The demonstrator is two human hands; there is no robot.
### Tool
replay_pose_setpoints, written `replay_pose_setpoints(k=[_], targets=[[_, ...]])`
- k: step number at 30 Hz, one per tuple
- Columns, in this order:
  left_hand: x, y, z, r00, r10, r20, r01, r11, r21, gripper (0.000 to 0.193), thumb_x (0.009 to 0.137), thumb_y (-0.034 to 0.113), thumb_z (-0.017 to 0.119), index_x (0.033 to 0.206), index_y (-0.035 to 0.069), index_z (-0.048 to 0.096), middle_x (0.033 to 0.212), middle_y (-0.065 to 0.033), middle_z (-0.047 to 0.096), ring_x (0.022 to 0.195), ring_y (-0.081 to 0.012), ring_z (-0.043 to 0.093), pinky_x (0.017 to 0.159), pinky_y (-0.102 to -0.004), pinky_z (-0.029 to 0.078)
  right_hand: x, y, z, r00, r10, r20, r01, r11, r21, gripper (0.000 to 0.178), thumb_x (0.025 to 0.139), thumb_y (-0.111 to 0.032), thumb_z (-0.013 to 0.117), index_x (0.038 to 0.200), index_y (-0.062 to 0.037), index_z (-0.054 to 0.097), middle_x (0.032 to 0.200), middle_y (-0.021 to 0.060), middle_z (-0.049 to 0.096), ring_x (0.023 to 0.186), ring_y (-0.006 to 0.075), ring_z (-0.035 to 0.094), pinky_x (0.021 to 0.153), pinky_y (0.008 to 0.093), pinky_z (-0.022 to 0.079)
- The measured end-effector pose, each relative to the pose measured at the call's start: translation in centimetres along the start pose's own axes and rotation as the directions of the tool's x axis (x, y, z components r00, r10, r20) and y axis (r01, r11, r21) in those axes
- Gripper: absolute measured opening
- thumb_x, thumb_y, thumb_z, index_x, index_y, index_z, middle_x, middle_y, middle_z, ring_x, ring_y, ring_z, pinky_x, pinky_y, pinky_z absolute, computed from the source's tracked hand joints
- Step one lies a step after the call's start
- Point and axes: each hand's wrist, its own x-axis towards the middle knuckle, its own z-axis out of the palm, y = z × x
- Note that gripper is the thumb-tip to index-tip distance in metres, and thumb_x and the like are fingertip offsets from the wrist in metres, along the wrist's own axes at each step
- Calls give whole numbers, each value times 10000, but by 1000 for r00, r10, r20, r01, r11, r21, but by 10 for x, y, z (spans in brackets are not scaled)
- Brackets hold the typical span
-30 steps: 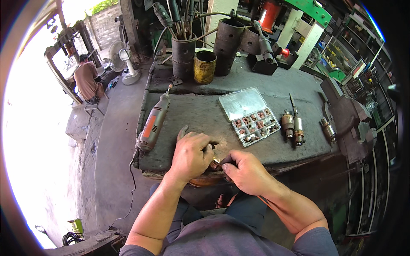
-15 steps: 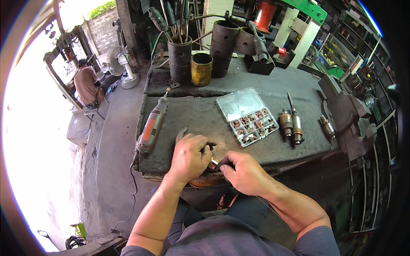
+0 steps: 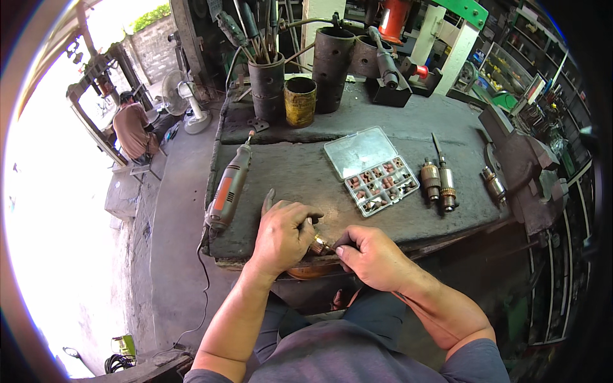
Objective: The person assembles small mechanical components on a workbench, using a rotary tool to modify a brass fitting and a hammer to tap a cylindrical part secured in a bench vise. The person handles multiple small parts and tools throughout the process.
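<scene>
Together — two hands, one armature.

Head view: left fisheye of a head-worn pair, upright, facing down and forward.
Workbench: seen from above, near, mid-frame.
Shirt: closest, at lower edge.
Fan: well beyond, upper left.
Fisheye edge: dark, straight lines bowing.

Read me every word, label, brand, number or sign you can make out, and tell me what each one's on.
None can be read.
Rotary tool, orange panel: no legible lettering.
Yellow can: any lettering too worn or blurred.
Metal part being held: any marking too small.
</scene>
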Motion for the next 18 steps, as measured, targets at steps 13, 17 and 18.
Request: replay_pose_setpoints(k=[13,17,18], targets=[[1,-2,1,999,29,-18,-29,1000,-8,209,911,56,682,1065,36,823,932,-133,766,927,-379,697,893,-494,552,6,-3,-4,999,5,47,-4,1000,-26,237,1090,-163,675,1155,56,737,932,190,771,864,238,716,828,445,575],[1,-1,0,999,40,-26,-39,999,11,183,916,67,703,1056,39,818,919,-139,763,904,-391,699,880,-505,553,6,-5,-4,999,-27,39,29,998,-53,241,1091,-163,674,1155,61,735,922,197,761,852,251,735,798,433,595],[2,-1,1,999,47,-15,-47,999,15,184,915,67,703,1056,39,818,919,-141,763,904,-392,699,880,-505,554,6,-5,-4,998,-58,24,60,995,-79,244,1092,-165,672,1155,62,735,920,201,758,845,254,737,785,431,598]])
